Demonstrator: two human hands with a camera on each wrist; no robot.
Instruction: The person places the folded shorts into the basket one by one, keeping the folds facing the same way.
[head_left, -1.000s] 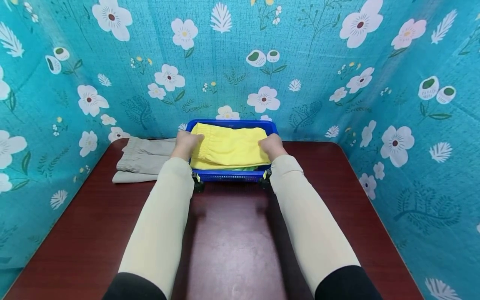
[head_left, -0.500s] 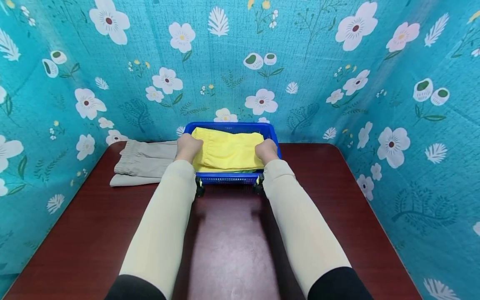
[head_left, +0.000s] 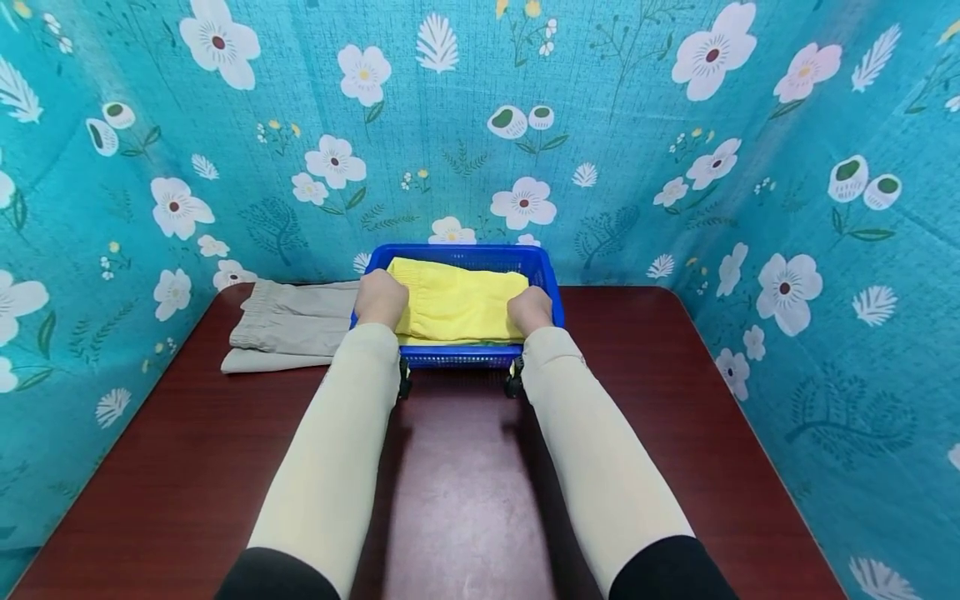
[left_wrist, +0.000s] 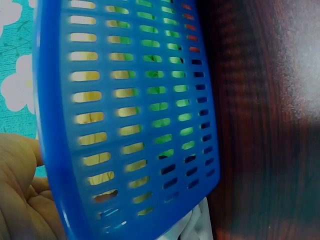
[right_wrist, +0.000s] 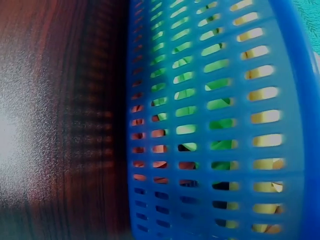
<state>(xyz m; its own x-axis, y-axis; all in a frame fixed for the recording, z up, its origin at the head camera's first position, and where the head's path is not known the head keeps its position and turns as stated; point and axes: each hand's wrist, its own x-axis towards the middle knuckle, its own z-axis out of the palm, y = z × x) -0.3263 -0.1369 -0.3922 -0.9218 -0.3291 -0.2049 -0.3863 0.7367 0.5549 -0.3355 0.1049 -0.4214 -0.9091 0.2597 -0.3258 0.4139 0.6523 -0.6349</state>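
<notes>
A folded yellow garment (head_left: 463, 304) with a gathered elastic band at its left end lies inside a slotted blue plastic basket (head_left: 547, 275), at the centre of the head view. The person's left hand (head_left: 381, 298) is clamped on the garment's banded left end; the right hand (head_left: 530, 310) is clamped on its right end. The fingertips of both are hidden from above. Cream sleeves (head_left: 330, 442), black at the bottom of the frame, cover the forearms. In the left wrist view, green cloth (left_wrist: 160, 123) shows through the basket's slots beneath the yellow. Left of centre, just beside the basket, a grey garment (head_left: 292, 321) lies folded on a dark reddish-brown table (head_left: 461, 492). Turquoise fabric printed with white flowers (head_left: 442, 108) fills the upper frame and both sides.
</notes>
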